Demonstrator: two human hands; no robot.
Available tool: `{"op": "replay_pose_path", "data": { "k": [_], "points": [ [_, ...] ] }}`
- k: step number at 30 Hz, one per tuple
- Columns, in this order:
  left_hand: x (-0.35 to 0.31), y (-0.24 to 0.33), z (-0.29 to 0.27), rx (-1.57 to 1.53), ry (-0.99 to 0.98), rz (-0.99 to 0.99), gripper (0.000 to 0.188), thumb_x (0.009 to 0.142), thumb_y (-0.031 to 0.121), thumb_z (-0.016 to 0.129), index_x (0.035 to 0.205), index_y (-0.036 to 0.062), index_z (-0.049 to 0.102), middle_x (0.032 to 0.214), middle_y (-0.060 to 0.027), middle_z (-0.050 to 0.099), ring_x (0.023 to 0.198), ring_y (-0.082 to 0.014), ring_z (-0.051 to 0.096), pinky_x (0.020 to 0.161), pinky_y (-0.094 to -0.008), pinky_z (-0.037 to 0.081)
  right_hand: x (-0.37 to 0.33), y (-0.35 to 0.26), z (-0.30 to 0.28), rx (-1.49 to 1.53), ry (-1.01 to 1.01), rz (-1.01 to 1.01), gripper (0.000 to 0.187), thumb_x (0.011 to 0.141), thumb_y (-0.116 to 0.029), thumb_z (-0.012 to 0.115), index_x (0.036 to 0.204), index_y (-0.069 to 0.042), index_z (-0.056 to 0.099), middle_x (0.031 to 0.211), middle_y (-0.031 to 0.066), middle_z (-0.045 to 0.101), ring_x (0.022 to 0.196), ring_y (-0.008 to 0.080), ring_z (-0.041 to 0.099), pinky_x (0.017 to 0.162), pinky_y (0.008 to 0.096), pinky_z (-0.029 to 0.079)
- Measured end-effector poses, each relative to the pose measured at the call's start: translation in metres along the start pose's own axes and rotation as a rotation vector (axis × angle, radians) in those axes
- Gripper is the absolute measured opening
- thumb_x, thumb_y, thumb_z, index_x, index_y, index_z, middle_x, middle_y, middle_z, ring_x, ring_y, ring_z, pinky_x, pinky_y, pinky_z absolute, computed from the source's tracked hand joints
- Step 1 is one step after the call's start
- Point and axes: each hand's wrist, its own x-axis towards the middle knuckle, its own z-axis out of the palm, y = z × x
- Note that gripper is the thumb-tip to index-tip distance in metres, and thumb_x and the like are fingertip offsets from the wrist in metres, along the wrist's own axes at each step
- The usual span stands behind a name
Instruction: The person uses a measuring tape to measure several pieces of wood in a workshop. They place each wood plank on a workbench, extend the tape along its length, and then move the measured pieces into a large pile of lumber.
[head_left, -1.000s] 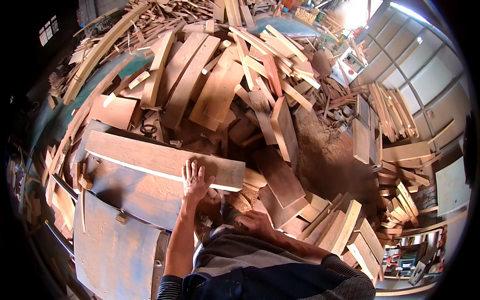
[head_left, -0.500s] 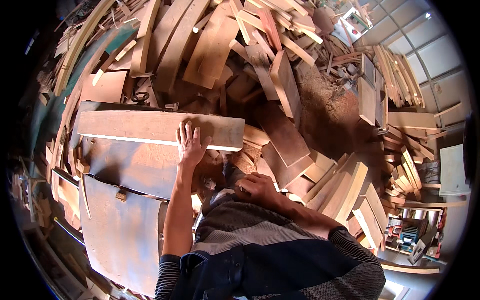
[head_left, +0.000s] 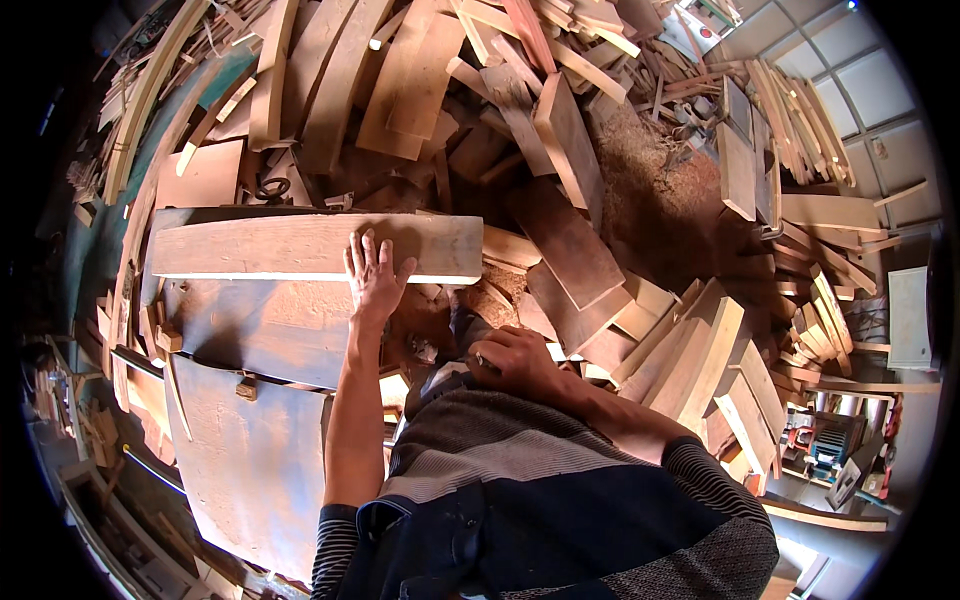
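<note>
A long thick wooden plank (head_left: 250,248) lies across the near-left metal machine table (head_left: 255,320), its right end jutting past the table's edge. My left hand (head_left: 372,280) rests on the plank right of its middle, palm down with the fingers spread. Close to my waist, my right hand (head_left: 515,355) is closed, its fingers curled inward. Whatever it may hold is hidden. Below the gap in the machine, a second flat metal table section (head_left: 250,440) stretches toward me on the left.
Stacked boards (head_left: 340,85) fill the far side. A dark board (head_left: 565,245) and several pale planks (head_left: 690,360) lean at my right. Sawdust (head_left: 640,165) covers the floor beyond. A round handwheel (head_left: 273,188) sits behind the machine table. A white cabinet (head_left: 908,318) stands far right.
The view has shifted slightly. My left hand stays flat on the plank and my right hand stays closed at my waist; neither has clearly moved against its surroundings.
</note>
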Motion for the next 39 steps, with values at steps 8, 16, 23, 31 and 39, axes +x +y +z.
{"op": "replay_pose_path", "data": {
  "k": [8,16,23,31,39],
  "points": [
    [0.003,0.002,-0.003,0.025,-0.022,0.000,0.070,0.101,0.057,0.057,0.143,0.0020,0.057,0.158,-0.0253,0.040,0.153,-0.0472,0.025,0.124,-0.0630,0.018,-0.005,0.004,-0.003,0.019,-0.020,0.037,0.018,0.083,-0.023,0.078,0.090,-0.007,0.073,0.083,0.0090,0.070,0.078,0.0294,0.070,0.067,0.0402,0.059],
    [0.004,0.003,0.000,0.033,-0.034,0.011,0.070,0.101,0.056,0.056,0.143,0.0004,0.055,0.158,-0.0259,0.039,0.153,-0.0476,0.025,0.124,-0.0614,0.018,-0.023,0.014,-0.001,0.202,0.088,0.416,0.018,0.087,-0.021,0.078,0.096,-0.005,0.075,0.089,0.0111,0.074,0.083,0.0310,0.072,0.067,0.0393,0.058],
    [-0.048,0.089,-0.060,-1.587,-0.505,-0.251,0.092,0.099,0.050,0.069,0.162,-0.0021,0.028,0.164,-0.0258,0.035,0.152,-0.0352,0.034,0.127,-0.0512,0.025,0.013,0.036,-0.007,0.841,0.287,0.789,0.030,0.108,-0.022,0.060,0.121,0.004,0.068,0.103,0.0072,0.071,0.100,0.0115,0.066,0.088,0.0273,0.051],
    [-0.015,0.133,-0.042,-2.011,-0.728,-0.681,0.072,0.081,0.026,0.092,0.139,0.0077,0.053,0.111,-0.0062,0.069,0.108,-0.0194,0.068,0.095,-0.0389,0.058,0.035,0.088,-0.021,0.467,0.145,0.473,0.032,0.101,-0.019,0.066,0.125,0.001,0.066,0.120,0.0199,0.070,0.108,0.0364,0.069,0.093,0.0411,0.056],
    [0.066,0.085,-0.018,-1.172,0.107,-0.729,0.058,0.091,0.023,0.084,0.134,-0.0018,0.055,0.106,-0.0078,0.070,0.087,-0.0162,0.067,0.075,-0.0288,0.058,-0.070,0.304,-0.053,0.252,0.306,1.041,0.033,0.097,-0.018,0.069,0.124,0.000,0.071,0.110,0.0183,0.075,0.092,0.0263,0.072,0.082,0.0359,0.056]
  ]
}}
